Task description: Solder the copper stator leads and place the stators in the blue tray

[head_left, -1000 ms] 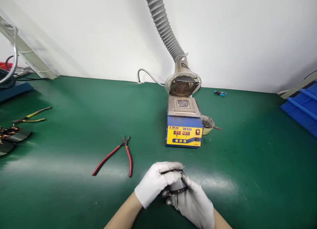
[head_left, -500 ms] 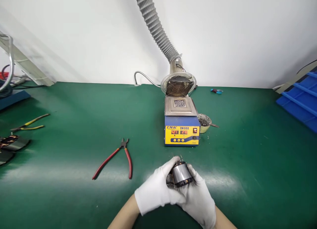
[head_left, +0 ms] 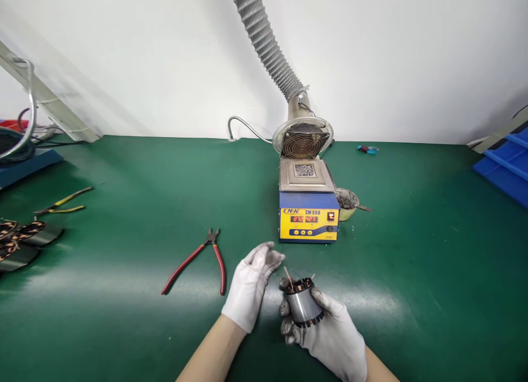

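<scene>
Right hand [head_left: 325, 332] was clamped around the stator [head_left: 303, 305], a grey metal cylinder with copper windings and lead wires sticking up from its top end. Stator sat upright in the glove, near the solder pot [head_left: 308, 208], on its front side toward the person, above the desk [head_left: 124, 316].

Left hand [head_left: 251, 283] had let go: open, fingers loosely spread, empty, just left of the stator and apart from it. Half a second earlier both hands were wrapped together around the part; a second earlier the left covered its top. So the two-handed grip went to a one-handed hold, and the winding end with its leads got exposed.

Stator also ended up more upright than in the earlier frame, where it lay tilted between the gloves.

Outward: red-handled pliers [head_left: 202, 258] lay left of the solder pot, untouched, same spot. Fume extractor hose [head_left: 303, 140] hung right behind the pot. Small dross cup [head_left: 346, 202] was touching the pot's right side. More wound parts [head_left: 20, 239] lay far left of the pot.
</scene>
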The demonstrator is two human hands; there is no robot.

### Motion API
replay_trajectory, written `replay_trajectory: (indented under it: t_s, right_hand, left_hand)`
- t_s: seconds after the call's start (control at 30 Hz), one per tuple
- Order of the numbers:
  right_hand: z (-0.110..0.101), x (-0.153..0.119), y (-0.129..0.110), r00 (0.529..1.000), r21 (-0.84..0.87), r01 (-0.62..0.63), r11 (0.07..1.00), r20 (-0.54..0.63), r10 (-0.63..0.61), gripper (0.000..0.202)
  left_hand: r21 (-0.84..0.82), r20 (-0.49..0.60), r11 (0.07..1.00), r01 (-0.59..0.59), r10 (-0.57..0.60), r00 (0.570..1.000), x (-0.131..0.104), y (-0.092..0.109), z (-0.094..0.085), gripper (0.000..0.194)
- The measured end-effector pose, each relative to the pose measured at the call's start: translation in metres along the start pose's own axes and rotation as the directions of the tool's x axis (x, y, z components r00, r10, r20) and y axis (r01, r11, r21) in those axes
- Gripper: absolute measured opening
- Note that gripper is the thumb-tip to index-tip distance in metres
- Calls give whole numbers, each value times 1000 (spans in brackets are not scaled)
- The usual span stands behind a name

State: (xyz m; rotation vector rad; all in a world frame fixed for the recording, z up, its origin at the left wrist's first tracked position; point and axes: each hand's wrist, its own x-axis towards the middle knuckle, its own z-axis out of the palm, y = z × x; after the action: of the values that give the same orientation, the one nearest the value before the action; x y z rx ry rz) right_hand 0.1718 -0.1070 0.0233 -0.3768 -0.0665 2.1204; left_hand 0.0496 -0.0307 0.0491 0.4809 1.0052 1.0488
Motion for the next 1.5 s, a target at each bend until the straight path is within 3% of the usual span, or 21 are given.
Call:
replay_trajectory:
  t_s: [0.1,0.17,0.23,0.33,0.4,0.43,0.5,0.6,0.7,0.77,0.83,0.9,0.97,1.13,1.23,1.37,1.5]
  right_hand:
    - [2,3,7,981,-101,144,984,-116,-156,32]
    - [-1,6,14,941,-278,234,932,-177,-289,38]
    - [-6,9,21,873,-531,283,799,-202,-444,48]
    - [-16,10,28,663,-884,258,389,-131,-737,55]
    - [-20,10,29,504,-981,182,69,32,-863,56]
    - [-21,10,29,453,-987,147,-65,126,-883,54]
    - [-20,10,27,409,-955,110,-276,296,-863,47]
    - [-18,9,23,440,-879,143,-456,469,-766,39]
    - [-19,9,23,437,-859,182,-478,506,-743,36]
    - [-22,10,24,393,-880,156,-449,472,-789,37]
    - [-25,10,24,360,-891,137,-433,452,-816,39]
    - [-27,11,24,351,-887,145,-439,460,-815,40]
    - [-28,10,24,350,-874,160,-458,485,-802,39]
    - [-28,8,24,371,-852,141,-504,517,-771,37]
    - [-29,8,25,379,-863,140,-485,499,-779,38]
    - [-31,9,25,353,-880,157,-448,474,-807,40]
    - [-31,9,26,340,-888,163,-431,460,-820,43]
  left_hand:
    - [288,89,954,85,-115,989,-8,0,6,40]
    - [379,1,921,91,-99,995,-10,-2,6,25]
    - [342,-91,938,65,-36,995,-7,-2,2,24]
    - [199,-120,980,-27,51,991,0,-1,-10,38]
    - [103,1,993,-58,59,998,1,-2,-13,53]
    - [94,87,995,-27,19,996,0,-4,-12,58]
    - [151,197,986,71,-100,975,-5,-10,-5,59]
    - [154,144,978,142,-165,976,-10,-14,7,43]
    - [-48,80,995,87,-83,993,-6,-3,7,38]
    - [-113,46,993,18,-13,999,-3,10,1,38]
    - [-4,87,999,44,-44,995,-1,19,-5,41]
    - [202,132,971,129,-157,979,-2,22,-8,45]
    - [311,108,934,174,-216,970,-3,19,-6,45]
    - [154,-46,961,229,-225,973,-4,5,5,45]
    - [57,-110,979,198,-191,975,-6,-6,9,44]
    - [-19,-112,987,159,-160,981,-12,-10,8,40]
    - [75,-91,994,81,-74,993,-14,6,5,43]
